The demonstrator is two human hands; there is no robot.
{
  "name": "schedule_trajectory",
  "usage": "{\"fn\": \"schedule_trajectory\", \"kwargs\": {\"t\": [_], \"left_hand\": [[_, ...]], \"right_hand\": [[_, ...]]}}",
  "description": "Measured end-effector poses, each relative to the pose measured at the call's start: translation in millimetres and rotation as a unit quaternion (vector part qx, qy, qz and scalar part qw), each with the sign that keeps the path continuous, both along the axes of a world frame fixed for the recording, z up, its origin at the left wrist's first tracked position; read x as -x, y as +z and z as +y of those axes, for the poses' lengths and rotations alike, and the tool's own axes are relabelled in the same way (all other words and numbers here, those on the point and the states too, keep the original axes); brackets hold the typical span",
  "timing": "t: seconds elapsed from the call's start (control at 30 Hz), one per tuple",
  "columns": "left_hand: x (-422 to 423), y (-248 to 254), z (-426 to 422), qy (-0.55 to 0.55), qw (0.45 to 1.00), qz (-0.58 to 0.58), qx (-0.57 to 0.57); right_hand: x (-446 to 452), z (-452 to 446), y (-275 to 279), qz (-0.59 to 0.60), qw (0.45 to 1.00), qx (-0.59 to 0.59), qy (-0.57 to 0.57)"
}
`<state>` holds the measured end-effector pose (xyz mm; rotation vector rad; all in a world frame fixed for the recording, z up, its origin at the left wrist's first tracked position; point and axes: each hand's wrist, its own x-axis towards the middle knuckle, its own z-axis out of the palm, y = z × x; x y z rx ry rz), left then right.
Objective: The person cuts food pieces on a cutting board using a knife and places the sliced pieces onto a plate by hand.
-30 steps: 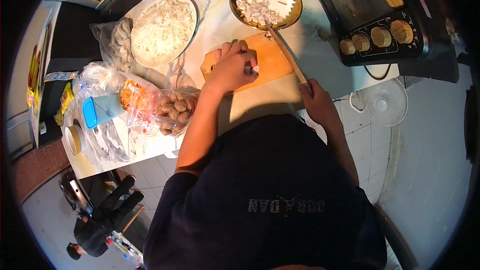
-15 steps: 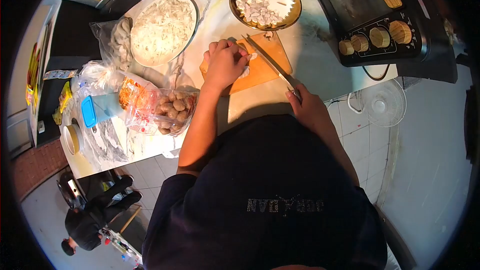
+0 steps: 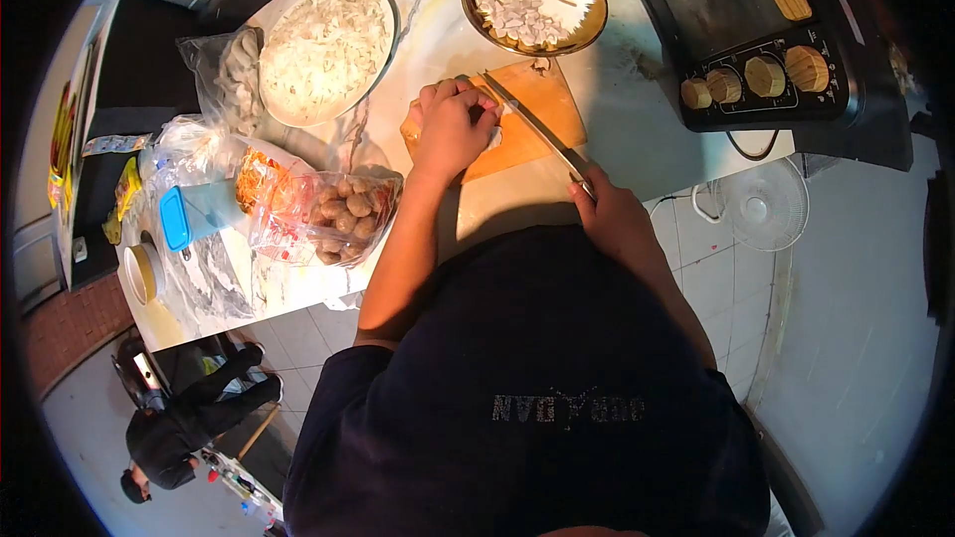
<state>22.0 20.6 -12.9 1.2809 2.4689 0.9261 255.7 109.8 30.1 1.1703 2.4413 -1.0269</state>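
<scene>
My right hand grips the handle of a kitchen knife. The blade slants up and left across an orange-brown cutting board. My left hand rests on the board left of the blade, fingers curled over something mostly hidden. Small pale pieces of food show beside its fingers. Beyond the board stands a gold-rimmed plate with diced pale pieces on it.
A white plate heaped with pale shredded or rice-like food stands left. Nearer are bags of brown meatballs and orange shreds, plus a blue-lidded container. A black cooker with knobs stands right. Another person is lower left.
The view has shifted slightly, so board and plates appear a little right. Both hands keep almost the same pose, with the knife still on the board beside my left hand.
</scene>
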Motion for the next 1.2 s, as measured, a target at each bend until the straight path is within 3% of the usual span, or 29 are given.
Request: {"fn": "schedule_trajectory", "kwargs": {"t": [0.3,0.73,1.0,1.2], "left_hand": [[0.6,-7.2,0.6,-0.005,1.000,-0.003,-0.025],[-4.5,-2.4,0.6,0.015,1.000,0.006,-0.004],[-2.6,-6.9,-1.5,0.006,0.999,0.001,-0.033],[0.3,3.0,-1.4,-0.031,0.999,0.013,-0.002]], "right_hand": [[12.0,0.8,6.4,-0.073,0.997,0.007,0.025],[2.4,3.9,4.8,-0.087,0.996,0.028,0.021],[6.1,1.3,-6.7,0.042,0.999,0.005,0.006],[2.1,6.9,0.8,0.067,0.996,0.006,-0.057]]}}
